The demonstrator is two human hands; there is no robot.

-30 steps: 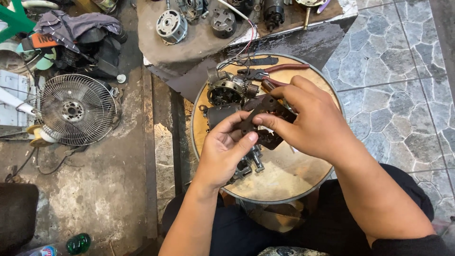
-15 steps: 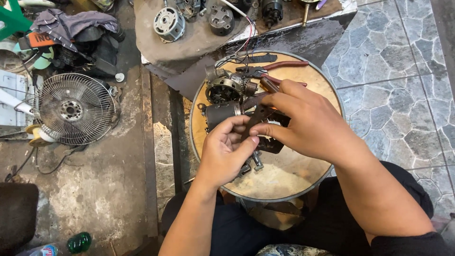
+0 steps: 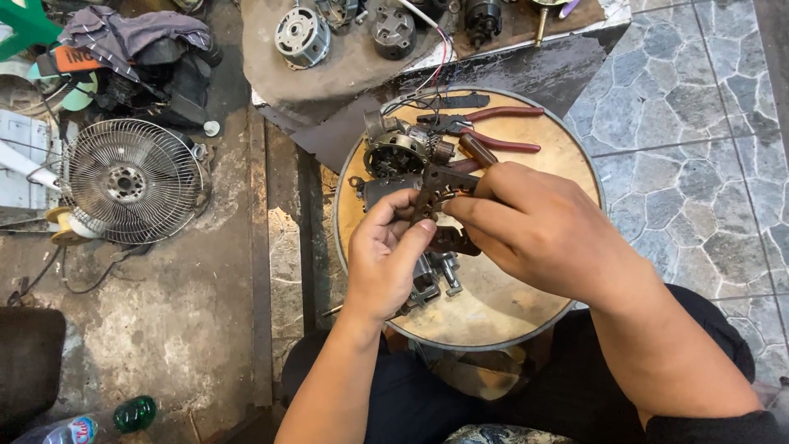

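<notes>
Both my left hand (image 3: 390, 255) and right hand (image 3: 534, 226) have fingers closed on the dark motor bracket (image 3: 436, 193). I'd keep it low over the round desk (image 3: 526, 304), grip firm, clear of the pliers (image 3: 493, 127).

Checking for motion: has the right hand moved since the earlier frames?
Yes. The right hand drew slightly toward the person, away from the red-handled pliers lying on the round table.

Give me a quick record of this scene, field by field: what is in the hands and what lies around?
Left hand: grips a dark brown metal motor part
Right hand: fingers pinch the same part
Work surface: round wooden board
On board: motor stator, red-handled pliers
Floor, left: fan grille
Bottom left: plastic bottle
</notes>
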